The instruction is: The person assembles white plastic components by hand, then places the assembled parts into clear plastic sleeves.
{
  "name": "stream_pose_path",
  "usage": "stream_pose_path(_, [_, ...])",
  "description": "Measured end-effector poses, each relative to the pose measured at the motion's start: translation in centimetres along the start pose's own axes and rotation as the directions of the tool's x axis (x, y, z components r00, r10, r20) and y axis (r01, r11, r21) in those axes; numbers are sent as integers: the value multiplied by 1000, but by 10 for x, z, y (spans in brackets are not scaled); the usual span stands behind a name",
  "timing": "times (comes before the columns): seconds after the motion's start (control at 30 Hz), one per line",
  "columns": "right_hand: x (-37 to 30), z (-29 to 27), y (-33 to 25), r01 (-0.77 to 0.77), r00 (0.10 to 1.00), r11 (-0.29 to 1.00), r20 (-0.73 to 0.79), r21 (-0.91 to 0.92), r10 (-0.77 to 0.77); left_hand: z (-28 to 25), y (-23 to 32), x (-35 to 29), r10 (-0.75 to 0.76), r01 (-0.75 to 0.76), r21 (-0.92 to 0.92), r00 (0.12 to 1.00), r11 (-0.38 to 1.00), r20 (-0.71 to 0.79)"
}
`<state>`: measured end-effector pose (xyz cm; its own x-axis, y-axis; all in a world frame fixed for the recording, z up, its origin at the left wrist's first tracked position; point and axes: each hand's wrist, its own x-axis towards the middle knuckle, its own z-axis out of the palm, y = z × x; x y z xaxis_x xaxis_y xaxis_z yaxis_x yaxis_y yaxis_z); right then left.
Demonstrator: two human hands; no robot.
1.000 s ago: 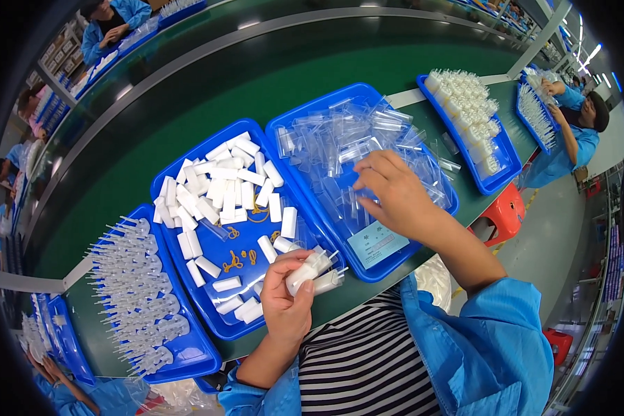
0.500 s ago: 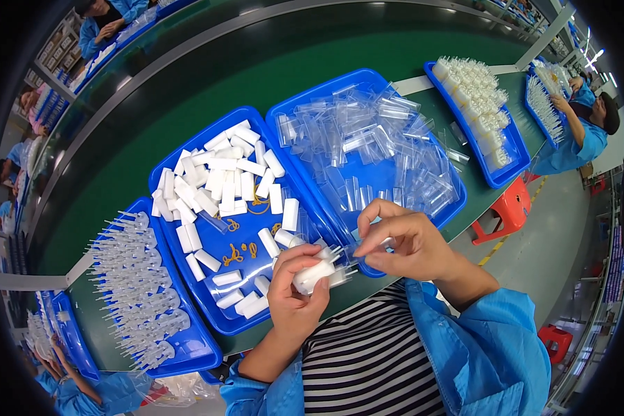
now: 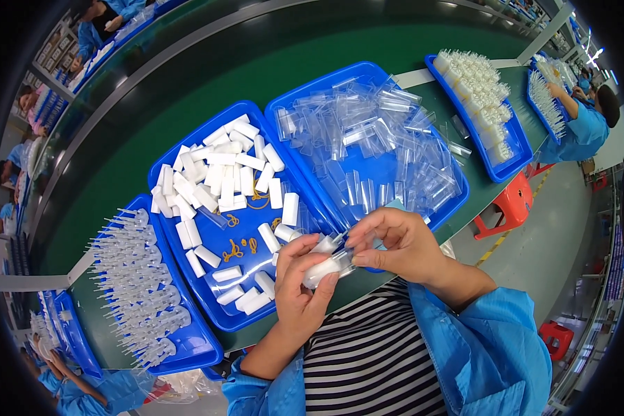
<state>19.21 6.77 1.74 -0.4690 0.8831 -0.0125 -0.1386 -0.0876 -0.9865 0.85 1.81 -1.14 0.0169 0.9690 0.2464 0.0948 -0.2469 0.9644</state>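
Note:
My left hand (image 3: 305,277) is closed around a small bundle of white plastic parts (image 3: 322,270) with clear ends. With thumb and fingers pinched, my right hand (image 3: 399,243) grips a clear plastic piece (image 3: 344,259) at the right end of that bundle. The fingers partly cover where the parts meet. Just behind my hands are a blue tray (image 3: 243,317) with loose white blocks (image 3: 222,173) and yellow-brown rubber bands (image 3: 234,251), and a second blue tray (image 3: 367,161) heaped with clear plastic sleeves (image 3: 423,173).
At the left, a blue tray (image 3: 200,355) carries rows of translucent nozzle-like parts (image 3: 135,284). Another blue tray (image 3: 516,142) at the right holds bundled white pieces (image 3: 475,97). A green belt (image 3: 187,97) runs behind. A red stool (image 3: 509,208) and a co-worker (image 3: 589,125) are at the right.
My right hand has come in against the bundle, its fingers now on the clear end. The bundle has tilted slightly in my left hand, and the thin prongs show less.

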Motion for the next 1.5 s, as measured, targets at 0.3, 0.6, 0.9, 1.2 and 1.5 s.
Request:
stream_pose_path(0.3, [0,9,1,-33,998,998,-58,57,36,4,-3,0,63,-61,109,998,992,-13])
stream_pose_path(0.6, [0,9,9,90,995,996,-48,-1,-90,1,-5,0,27,-25,97,1000,995,-14])
stream_pose_path(0.9, [0,16,11,154,986,987,-61,-40,-156,0,-2,0,12,-7,126,999,992,-35])
stream_pose_path(1.2, [3,8,-5,11,999,996,-30,-92,-14,2,-4,-1,222,-179,375,972,910,-75])
stream_pose_path(1.5, [4,4,-11,90,995,937,-17,-339,-102,4,-5,-3,241,-212,420,970,883,-19])
